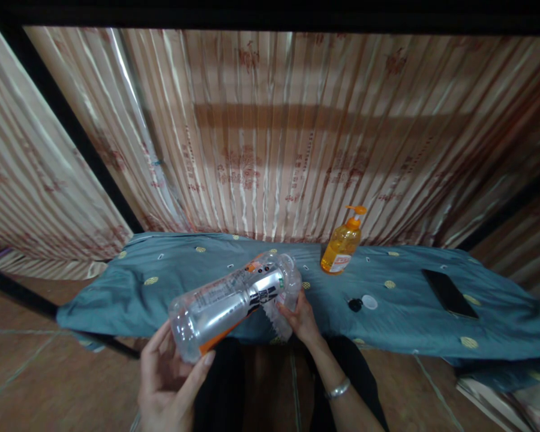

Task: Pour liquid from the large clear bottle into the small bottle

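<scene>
A pleated curtain (270, 90) fills the upper frame, and below it we see a cloth-covered worktop (407, 324). The clear bottle (234, 303) slants above it at lower centre: our left hand (171, 375) grasps the lower-left end, thumb along the side, while our right hand (302, 317) is at the other end, a two-ended hold that probably steadies so light a shell. Right of centre, the pump bottle (342, 246) stands upright near the curtain, likely to leave the front free. The dark flat slab (450, 294) lies at right, apart from the handling. Our right fingers seem to pinch a ragged translucent sheet (276, 321) against the bottle, though blur blends the two. A white disc (369, 302) lies beside a small dark object (354, 305). For writing, the curtain carries red vertical characters, the clear bottle's silver-and-orange label bold dark letters, the pump bottle a white label; we can read none.
</scene>
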The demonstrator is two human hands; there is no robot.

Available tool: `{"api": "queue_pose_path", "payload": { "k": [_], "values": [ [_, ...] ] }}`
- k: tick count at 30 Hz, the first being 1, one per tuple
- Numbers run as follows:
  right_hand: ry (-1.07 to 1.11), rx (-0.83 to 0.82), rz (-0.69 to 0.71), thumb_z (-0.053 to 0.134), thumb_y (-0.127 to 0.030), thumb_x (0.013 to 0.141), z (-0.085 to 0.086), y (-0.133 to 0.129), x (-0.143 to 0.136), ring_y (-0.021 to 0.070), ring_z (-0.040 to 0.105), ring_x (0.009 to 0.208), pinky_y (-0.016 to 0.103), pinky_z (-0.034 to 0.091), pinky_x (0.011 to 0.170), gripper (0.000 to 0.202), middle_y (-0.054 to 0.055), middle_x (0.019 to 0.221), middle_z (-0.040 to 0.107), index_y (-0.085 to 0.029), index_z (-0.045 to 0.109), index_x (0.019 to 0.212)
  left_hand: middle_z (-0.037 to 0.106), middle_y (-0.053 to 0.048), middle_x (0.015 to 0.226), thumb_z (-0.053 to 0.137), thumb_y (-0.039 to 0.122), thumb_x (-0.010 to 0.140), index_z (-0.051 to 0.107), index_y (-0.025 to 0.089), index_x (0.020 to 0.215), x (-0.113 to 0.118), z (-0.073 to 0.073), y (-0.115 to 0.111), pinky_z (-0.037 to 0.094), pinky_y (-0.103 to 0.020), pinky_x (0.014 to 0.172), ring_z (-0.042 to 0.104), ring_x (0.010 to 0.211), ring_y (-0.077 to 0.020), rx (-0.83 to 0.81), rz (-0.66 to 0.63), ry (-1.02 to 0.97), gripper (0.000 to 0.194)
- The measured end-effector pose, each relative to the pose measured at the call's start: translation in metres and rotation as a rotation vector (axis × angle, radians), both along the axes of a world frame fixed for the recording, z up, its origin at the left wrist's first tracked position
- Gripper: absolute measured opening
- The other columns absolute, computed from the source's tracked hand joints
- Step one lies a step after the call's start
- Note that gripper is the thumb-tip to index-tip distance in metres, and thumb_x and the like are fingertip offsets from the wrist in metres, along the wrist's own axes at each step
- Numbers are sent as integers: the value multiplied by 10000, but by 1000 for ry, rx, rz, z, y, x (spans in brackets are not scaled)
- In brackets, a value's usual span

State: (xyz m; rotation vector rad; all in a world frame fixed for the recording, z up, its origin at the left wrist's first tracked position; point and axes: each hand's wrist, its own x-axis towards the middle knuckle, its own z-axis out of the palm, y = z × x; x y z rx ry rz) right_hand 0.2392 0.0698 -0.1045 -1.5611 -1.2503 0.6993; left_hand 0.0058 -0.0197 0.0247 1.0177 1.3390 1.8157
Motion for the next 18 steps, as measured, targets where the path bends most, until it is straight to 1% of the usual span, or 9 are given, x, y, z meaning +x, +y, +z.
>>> {"api": "queue_pose_path", "payload": {
  "k": [4,7,11,18],
  "values": [
    [-10,2,14,683,-422,759,0,-1,1,311,733,1050,392,574,919,649,136,1162,760,-161,519,1330,743,-41,1168,939,305,569,662,300,1217,-1,-2,0,593,-234,810,698,1124,-250,10,-4,-16,705],
    [-12,2,14,685,-438,750,0,-1,1,320,727,1068,406,571,934,670,148,1178,752,-145,517,1329,745,-48,1180,948,298,541,665,286,1206,0,-2,0,596,-251,817,702,1108,-257,13,5,-7,723],
    [-14,7,-2,691,-436,740,-2,0,1,322,730,1067,406,583,921,692,140,1168,757,-147,514,1344,738,-59,1222,941,304,560,660,279,1211,0,-2,1,603,-256,802,712,1086,-255,13,19,12,709],
    [-28,30,0,688,-418,744,-3,1,1,302,745,1018,374,589,892,639,127,1121,769,-147,548,1306,760,-45,1106,931,317,578,663,279,1202,0,0,1,602,-217,767,721,1068,-237,25,18,29,680]
  ]
}}
